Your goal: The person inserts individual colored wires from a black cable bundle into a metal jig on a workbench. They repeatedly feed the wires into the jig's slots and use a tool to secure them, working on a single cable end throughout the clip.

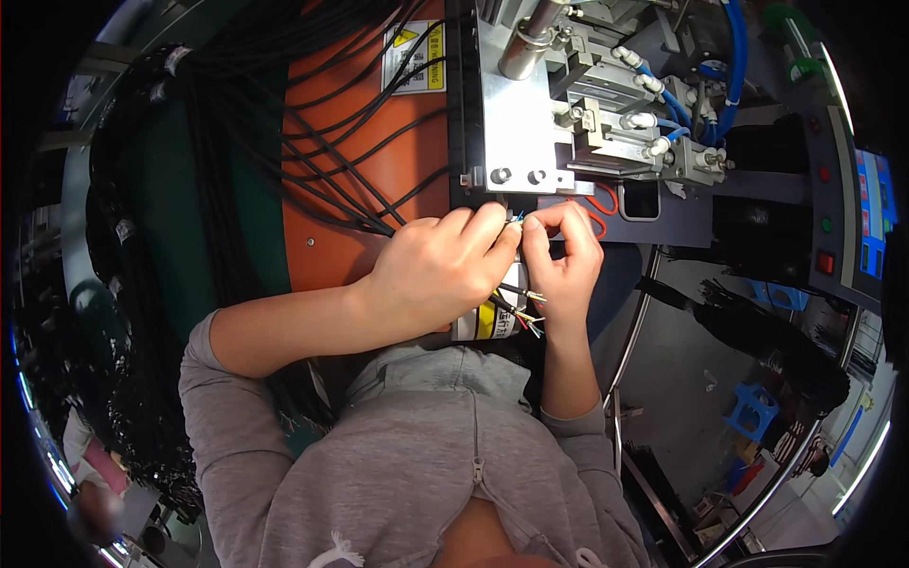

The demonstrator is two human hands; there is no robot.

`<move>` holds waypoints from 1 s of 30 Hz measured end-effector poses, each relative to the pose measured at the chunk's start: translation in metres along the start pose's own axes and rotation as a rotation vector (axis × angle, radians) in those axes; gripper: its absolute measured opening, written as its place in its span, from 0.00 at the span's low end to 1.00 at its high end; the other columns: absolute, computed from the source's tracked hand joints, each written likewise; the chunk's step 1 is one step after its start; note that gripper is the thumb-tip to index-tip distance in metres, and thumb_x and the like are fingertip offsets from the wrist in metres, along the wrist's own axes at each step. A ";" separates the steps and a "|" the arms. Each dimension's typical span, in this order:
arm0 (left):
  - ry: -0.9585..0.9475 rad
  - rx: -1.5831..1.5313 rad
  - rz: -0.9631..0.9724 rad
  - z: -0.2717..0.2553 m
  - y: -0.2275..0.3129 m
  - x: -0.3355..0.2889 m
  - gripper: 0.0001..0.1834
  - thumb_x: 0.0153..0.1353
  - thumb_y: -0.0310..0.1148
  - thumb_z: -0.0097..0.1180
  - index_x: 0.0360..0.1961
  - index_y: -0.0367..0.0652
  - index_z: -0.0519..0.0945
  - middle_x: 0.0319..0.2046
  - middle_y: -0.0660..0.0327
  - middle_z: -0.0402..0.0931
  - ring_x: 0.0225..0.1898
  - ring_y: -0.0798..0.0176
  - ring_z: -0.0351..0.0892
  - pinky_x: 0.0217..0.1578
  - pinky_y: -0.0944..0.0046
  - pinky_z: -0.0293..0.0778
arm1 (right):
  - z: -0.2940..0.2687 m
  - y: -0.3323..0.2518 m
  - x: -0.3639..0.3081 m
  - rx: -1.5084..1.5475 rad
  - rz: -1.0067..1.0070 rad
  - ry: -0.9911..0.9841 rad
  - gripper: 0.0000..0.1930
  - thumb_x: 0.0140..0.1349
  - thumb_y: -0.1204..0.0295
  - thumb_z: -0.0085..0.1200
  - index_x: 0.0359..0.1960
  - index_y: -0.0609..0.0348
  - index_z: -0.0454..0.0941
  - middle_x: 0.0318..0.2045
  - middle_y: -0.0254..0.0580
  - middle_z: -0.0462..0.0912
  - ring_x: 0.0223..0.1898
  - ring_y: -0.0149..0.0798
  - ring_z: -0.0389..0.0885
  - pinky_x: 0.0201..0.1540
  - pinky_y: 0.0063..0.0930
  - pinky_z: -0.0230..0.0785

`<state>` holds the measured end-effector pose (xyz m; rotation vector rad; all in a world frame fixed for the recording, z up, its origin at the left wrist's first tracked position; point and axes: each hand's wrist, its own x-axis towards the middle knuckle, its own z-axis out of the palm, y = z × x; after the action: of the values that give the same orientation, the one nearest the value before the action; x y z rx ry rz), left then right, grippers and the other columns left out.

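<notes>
My left hand (pixel 440 270) and my right hand (pixel 566 265) meet just below a metal machine head (pixel 568 114). Both pinch the thin coloured wire ends (pixel 516 220) of a black cable between fingertips. More stripped coloured wire tips (pixel 533 317) stick out below my right hand's palm. A black cable (pixel 507 308) runs under my hands, over a yellow-and-white label (pixel 485 322). My grey sleeves come in from the lower edge.
A thick bundle of black cables (pixel 312 142) drapes over an orange panel (pixel 398 180) and a green surface (pixel 170 180) at left. Blue air hoses (pixel 729 66) feed the machine. A control panel with buttons (pixel 857 218) stands right. Another black cable bundle (pixel 767 341) lies lower right.
</notes>
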<state>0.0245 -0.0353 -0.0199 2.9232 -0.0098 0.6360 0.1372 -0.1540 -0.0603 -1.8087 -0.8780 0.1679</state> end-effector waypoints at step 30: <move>0.220 -0.210 0.099 -0.016 -0.007 0.008 0.15 0.49 0.31 0.63 0.39 0.38 0.81 0.32 0.60 0.76 0.25 0.67 0.78 0.22 0.69 0.72 | -0.030 -0.003 -0.002 0.552 -0.171 -0.082 0.10 0.43 0.84 0.65 0.30 0.65 0.81 0.29 0.43 0.83 0.34 0.38 0.80 0.38 0.27 0.71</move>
<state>0.0257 -0.0255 -0.0037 2.6506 -0.1854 0.9091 0.1491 -0.1774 -0.0463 -1.2163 -0.9302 0.3411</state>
